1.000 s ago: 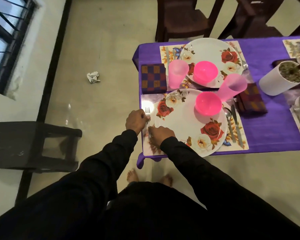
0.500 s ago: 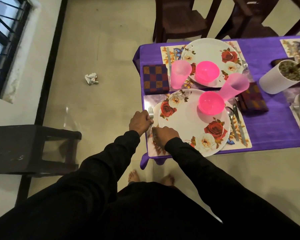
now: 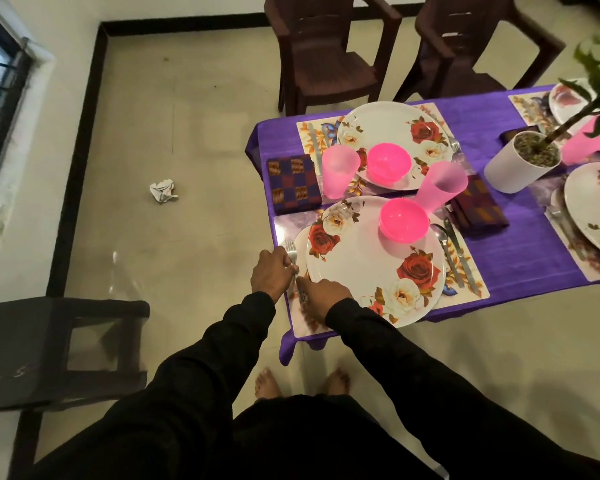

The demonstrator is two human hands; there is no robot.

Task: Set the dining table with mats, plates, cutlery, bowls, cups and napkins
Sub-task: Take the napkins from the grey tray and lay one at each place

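Here: both hands' fingers pinching one fork [image 3: 292, 256]; four plates, two bowls, three cups.

no text, label, brand, number or sign can be read anywhere here. the plates and mats carry only flower prints, and the napkins only checks.

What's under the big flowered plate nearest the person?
The plate lies on a placemat, which sits on the purple tablecloth. Only the mat's edges show; its middle is covered. A pink bowl sits on the plate.
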